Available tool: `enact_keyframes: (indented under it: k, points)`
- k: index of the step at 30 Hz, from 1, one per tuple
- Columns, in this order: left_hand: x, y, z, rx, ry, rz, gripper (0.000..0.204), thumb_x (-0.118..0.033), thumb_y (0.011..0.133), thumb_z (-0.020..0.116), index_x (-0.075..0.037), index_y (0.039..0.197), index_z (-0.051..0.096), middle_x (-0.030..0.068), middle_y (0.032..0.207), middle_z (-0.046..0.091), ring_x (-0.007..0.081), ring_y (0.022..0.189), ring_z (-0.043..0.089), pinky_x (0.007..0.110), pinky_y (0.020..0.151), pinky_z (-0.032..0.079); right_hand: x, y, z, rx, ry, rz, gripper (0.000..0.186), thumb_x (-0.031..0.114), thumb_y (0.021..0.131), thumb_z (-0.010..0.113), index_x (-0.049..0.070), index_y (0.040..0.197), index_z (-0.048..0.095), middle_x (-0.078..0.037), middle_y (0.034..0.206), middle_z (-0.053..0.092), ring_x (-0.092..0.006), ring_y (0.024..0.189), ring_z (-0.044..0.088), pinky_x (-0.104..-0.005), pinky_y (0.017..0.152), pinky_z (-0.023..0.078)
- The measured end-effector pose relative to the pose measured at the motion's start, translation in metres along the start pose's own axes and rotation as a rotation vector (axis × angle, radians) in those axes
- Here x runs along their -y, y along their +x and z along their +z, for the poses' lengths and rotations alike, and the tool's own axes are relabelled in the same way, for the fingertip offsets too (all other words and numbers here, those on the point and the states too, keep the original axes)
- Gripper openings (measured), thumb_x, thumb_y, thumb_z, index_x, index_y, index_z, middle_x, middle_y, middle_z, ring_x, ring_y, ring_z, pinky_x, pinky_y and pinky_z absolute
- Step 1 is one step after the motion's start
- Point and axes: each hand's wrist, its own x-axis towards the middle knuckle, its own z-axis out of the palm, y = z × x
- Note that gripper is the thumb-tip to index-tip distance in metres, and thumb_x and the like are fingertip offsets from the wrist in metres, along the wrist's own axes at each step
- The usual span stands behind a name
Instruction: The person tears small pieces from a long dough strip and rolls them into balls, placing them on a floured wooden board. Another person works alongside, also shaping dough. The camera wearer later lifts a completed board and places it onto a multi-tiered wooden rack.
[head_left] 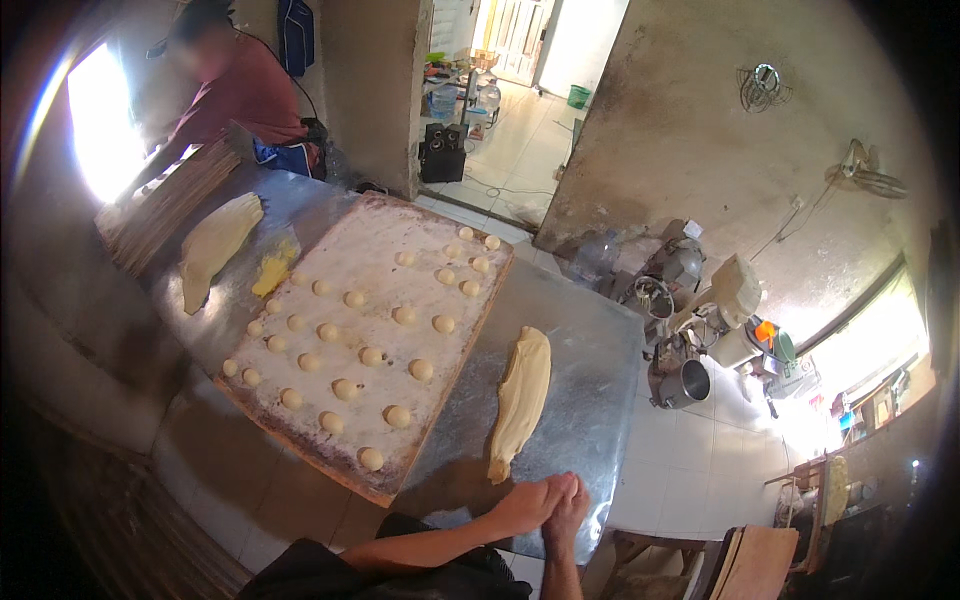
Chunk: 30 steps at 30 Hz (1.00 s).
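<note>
My left hand (532, 503) and my right hand (566, 508) are closed together over the steel table (600, 400), just below a long pale dough log (519, 400). Whatever they hold, if anything, is hidden by the fingers. Left of the log lies a floured wooden board (380, 260) with many small dough balls (371, 355) spaced over it. Further left on the steel are a flat slab of dough (215, 245) and a smaller yellow piece (275, 262).
A co-worker (245, 110) bends by stacked boards (175, 205) at the upper left. Beyond the table are a doorway, black speakers (442, 152), metal pots (685, 383) and machinery (675, 265). Wooden panels (750, 565) stand at the lower right.
</note>
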Motion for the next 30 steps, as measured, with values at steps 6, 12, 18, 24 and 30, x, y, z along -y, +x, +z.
enact_keyframes:
  k: [6, 12, 18, 24, 30]
  points:
    - [0.021, 0.025, -0.062, -0.215, 0.563, -0.123, 0.052, -0.041, 0.111, 0.043, -0.001, 0.088, 0.067, 0.0271, 0.078, 0.069, 0.0430, 0.078, 0.071, 0.053, 0.066, 0.054, -0.040, -0.064, -0.040, 0.260, -0.357, 0.260, 0.029, 0.028, 0.101, 0.058, 0.001, 0.093, 0.068, -0.020, 0.094, 0.070, -0.0294, 0.080, 0.067, -0.0425, 0.073, 0.053]
    - [0.066, 0.033, -0.073, -0.485, 0.887, 0.150, 0.027, -0.029, 0.101, 0.064, -0.005, 0.091, 0.067, 0.0194, 0.083, 0.070, 0.0358, 0.082, 0.070, 0.050, 0.069, 0.055, -0.082, -0.004, -0.007, 0.184, -1.118, -0.420, 0.054, 0.035, 0.096, 0.063, 0.003, 0.139, 0.057, -0.028, 0.160, 0.037, -0.0511, 0.148, 0.032, -0.0707, 0.121, 0.015]
    - [0.087, 0.029, -0.077, -0.388, 0.497, 0.146, 0.022, -0.022, 0.097, 0.072, -0.008, 0.113, 0.066, 0.0155, 0.085, 0.072, 0.0360, 0.081, 0.070, 0.046, 0.072, 0.056, -0.093, -0.031, 0.002, 0.415, -0.805, -0.489, 0.062, 0.024, 0.097, 0.062, -0.005, 0.149, 0.046, -0.032, 0.150, 0.048, -0.0500, 0.143, 0.042, -0.0601, 0.122, 0.029]
    - [0.043, 0.011, -0.093, -0.507, 0.477, -0.003, 0.021, -0.025, 0.107, 0.060, -0.010, 0.120, 0.066, 0.0140, 0.081, 0.070, 0.0313, 0.069, 0.067, 0.040, 0.066, 0.055, -0.054, 0.029, 0.030, 0.064, -0.941, -0.369, 0.068, 0.035, 0.096, 0.069, -0.002, 0.148, 0.047, -0.033, 0.149, 0.047, -0.0516, 0.142, 0.041, -0.0613, 0.121, 0.029]
    - [0.052, 0.007, -0.105, -0.547, 0.247, 0.104, 0.034, -0.029, 0.110, 0.050, -0.001, 0.121, 0.065, 0.0182, 0.104, 0.071, 0.0310, 0.092, 0.070, 0.039, 0.080, 0.056, -0.106, -0.045, -0.033, 0.275, -0.752, -0.004, 0.031, 0.014, 0.096, 0.061, 0.001, 0.124, 0.064, -0.026, 0.126, 0.063, -0.0462, 0.120, 0.062, -0.0538, 0.096, 0.054]
